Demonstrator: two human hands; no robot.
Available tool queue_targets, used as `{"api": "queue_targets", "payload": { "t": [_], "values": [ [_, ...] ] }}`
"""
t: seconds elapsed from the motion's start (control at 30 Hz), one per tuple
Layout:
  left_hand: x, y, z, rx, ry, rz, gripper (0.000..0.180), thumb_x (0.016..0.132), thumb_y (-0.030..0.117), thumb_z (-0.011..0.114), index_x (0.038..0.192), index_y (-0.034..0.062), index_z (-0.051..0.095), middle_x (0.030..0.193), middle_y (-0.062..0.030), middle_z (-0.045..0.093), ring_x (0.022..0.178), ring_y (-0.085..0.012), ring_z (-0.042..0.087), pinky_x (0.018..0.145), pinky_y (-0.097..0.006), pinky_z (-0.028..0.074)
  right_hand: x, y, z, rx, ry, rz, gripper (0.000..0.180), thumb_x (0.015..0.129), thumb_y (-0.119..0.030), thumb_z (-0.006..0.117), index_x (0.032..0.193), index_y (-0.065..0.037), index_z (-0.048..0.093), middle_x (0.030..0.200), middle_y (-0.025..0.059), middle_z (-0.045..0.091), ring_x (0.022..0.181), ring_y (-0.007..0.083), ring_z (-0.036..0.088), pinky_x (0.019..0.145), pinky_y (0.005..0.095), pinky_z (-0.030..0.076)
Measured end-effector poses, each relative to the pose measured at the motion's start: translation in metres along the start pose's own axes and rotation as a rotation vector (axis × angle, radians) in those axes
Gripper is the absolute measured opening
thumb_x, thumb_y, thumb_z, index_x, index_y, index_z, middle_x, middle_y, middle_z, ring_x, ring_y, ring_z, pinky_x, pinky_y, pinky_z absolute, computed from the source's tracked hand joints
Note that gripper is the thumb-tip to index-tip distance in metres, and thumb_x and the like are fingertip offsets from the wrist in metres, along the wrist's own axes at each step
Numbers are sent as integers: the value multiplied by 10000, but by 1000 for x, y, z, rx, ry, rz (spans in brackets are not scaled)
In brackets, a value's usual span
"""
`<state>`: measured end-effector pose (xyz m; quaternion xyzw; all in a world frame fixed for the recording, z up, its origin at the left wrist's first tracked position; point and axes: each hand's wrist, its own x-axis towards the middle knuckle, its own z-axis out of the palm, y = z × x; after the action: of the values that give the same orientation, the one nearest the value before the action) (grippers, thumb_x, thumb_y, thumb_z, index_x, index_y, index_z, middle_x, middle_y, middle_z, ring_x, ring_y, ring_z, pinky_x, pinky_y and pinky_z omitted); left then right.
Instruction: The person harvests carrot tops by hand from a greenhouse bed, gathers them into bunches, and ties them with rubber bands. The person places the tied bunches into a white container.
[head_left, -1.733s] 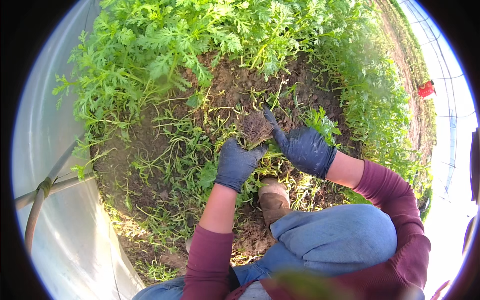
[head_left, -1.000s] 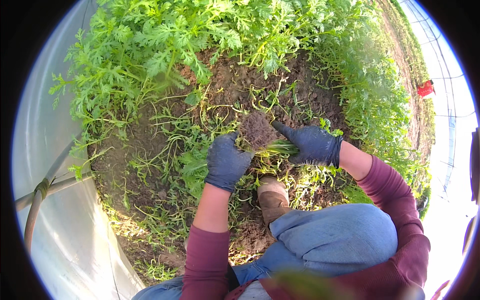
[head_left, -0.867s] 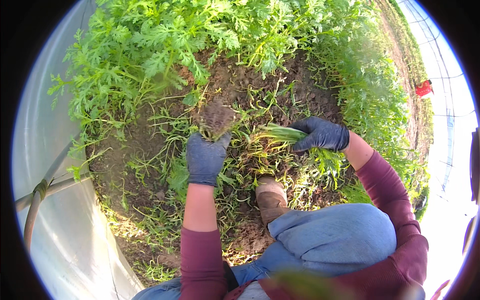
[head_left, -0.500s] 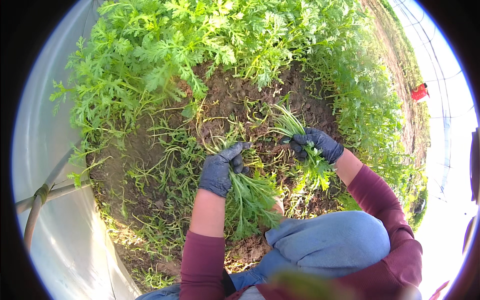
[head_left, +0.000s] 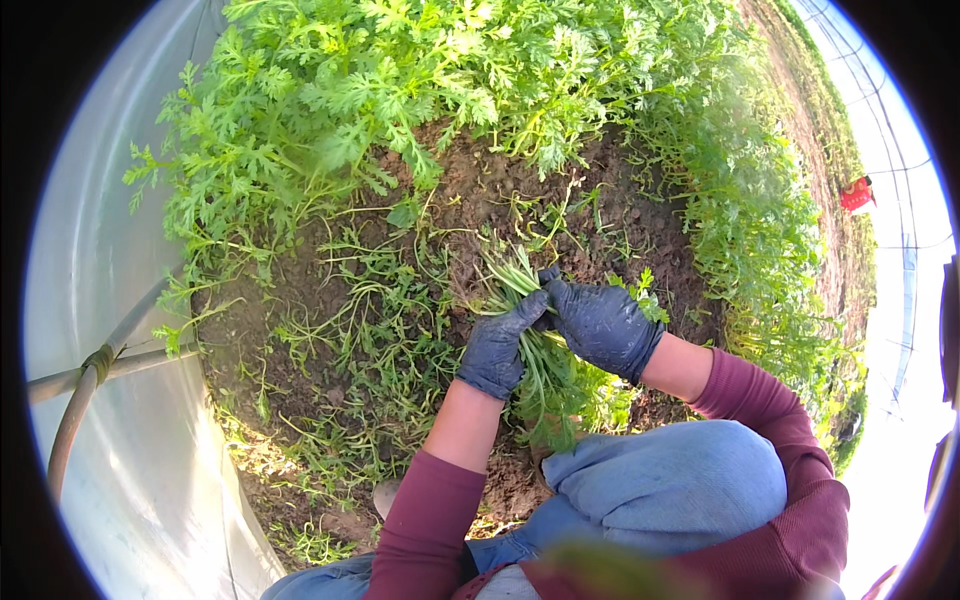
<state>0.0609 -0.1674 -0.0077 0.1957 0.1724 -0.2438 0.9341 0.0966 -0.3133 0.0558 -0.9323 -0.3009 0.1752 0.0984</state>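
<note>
Both my hands wear dark blue gloves and meet over a bunch of pulled green plants [head_left: 540, 375]. My left hand [head_left: 497, 345] grips the bunch near its stem ends, which stick up and left at the top. My right hand [head_left: 603, 325] closes on the same bunch from the right, fingertips touching the left glove. The leafy ends hang down toward my knee [head_left: 670, 485] in blue jeans. Bare brown soil [head_left: 500, 200] lies just beyond the hands.
A dense bed of feathery green plants [head_left: 400, 90] fills the top and right. Thin weeds [head_left: 370, 340] sprawl over the soil at left. A white plastic tunnel wall [head_left: 110, 300] with a metal pipe [head_left: 80, 400] runs along the left. A small red object [head_left: 857, 193] sits far right.
My hands, apart and each with a tuft half a second ago, have come together on one bunch. Earlier they were pulling plants from the soil.
</note>
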Motion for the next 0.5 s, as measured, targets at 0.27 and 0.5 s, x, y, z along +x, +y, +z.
{"api": "queue_targets", "payload": {
  "t": [0.27,0.5],
  "values": [
    [4,6,-2,-200,4,-46,297,869,201,570,1082,-6,573,1095,-120,604,997,-241,581,931,-374,435,1,-11,-4,-75,65,-169,420,819,-251,524,1107,49,463,814,180,592,681,338,576,615,409,477],
    [4,8,11,-140,-13,18,270,886,224,543,1054,16,580,1197,-118,556,1060,-251,546,936,-383,432,6,4,8,309,-155,14,744,712,-547,650,1148,30,474,1038,253,569,901,405,561,808,438,451]
  ]
}}
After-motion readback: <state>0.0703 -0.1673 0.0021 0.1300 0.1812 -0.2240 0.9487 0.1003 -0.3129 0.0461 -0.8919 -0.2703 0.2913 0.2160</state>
